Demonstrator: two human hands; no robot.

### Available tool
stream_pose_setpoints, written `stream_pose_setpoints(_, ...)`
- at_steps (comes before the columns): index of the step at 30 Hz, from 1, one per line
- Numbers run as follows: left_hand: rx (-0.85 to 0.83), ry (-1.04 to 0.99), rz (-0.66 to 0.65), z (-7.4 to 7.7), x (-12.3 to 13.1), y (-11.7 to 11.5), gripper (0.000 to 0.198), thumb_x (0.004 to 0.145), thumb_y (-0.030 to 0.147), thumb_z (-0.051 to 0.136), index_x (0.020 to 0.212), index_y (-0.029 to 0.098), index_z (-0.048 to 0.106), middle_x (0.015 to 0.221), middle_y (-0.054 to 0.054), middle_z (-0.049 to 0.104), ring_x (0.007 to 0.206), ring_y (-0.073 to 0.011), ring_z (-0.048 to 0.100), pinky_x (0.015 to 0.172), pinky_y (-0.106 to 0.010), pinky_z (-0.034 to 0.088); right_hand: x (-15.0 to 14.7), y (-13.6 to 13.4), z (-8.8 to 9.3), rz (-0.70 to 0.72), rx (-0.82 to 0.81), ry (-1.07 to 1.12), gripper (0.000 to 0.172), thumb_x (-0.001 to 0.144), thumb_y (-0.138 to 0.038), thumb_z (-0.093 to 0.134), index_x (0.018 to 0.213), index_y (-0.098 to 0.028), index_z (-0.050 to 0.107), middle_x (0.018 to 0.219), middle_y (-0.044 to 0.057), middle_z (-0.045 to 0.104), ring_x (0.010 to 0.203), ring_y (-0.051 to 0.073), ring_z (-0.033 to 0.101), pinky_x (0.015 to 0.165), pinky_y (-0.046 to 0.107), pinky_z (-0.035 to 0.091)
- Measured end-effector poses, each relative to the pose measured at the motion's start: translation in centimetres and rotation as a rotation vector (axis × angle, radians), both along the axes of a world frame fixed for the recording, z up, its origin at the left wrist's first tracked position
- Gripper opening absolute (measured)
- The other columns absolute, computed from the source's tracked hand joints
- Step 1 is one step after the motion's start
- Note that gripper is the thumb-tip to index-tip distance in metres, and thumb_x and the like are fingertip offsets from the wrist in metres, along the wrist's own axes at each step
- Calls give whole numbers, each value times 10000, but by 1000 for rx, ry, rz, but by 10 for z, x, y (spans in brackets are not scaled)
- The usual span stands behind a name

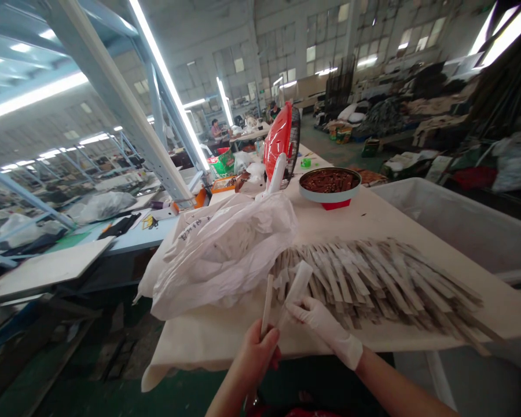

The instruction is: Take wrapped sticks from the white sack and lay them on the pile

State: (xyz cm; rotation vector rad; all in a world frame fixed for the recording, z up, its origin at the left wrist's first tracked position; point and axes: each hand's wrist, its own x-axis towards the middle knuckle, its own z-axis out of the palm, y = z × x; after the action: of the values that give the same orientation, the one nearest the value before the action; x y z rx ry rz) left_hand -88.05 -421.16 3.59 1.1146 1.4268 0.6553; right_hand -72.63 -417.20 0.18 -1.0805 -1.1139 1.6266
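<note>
My bare left hand [257, 354] grips a thin pale strip [267, 301] that stands upright from it, at the near edge of the table. My right hand [319, 327], in a white glove, pinches a wider pale sleeve [298, 282] just to the right of the strip. Both hands are close together. A long row of similar pale strips and sleeves [373, 281] lies overlapped on the table beyond my right hand.
A crumpled white plastic bag [226, 255] lies left of the row. A round tin of brown pieces [330, 184] and a red fan [280, 142] stand farther back. A grey bin [460, 223] is at the right. People work at distant tables [243, 136].
</note>
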Motion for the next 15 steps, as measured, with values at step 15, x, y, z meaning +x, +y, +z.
stream_pose_setpoints(15,175,33,85,-33,18,4,326,737,498,508,682,180,460,488,67,372,421,-71,345,405,-192,276,10,11,5,-123,-40,167,553,692,-651,542,854,-140,679,705,48,612,638,151,501,604,281,395)
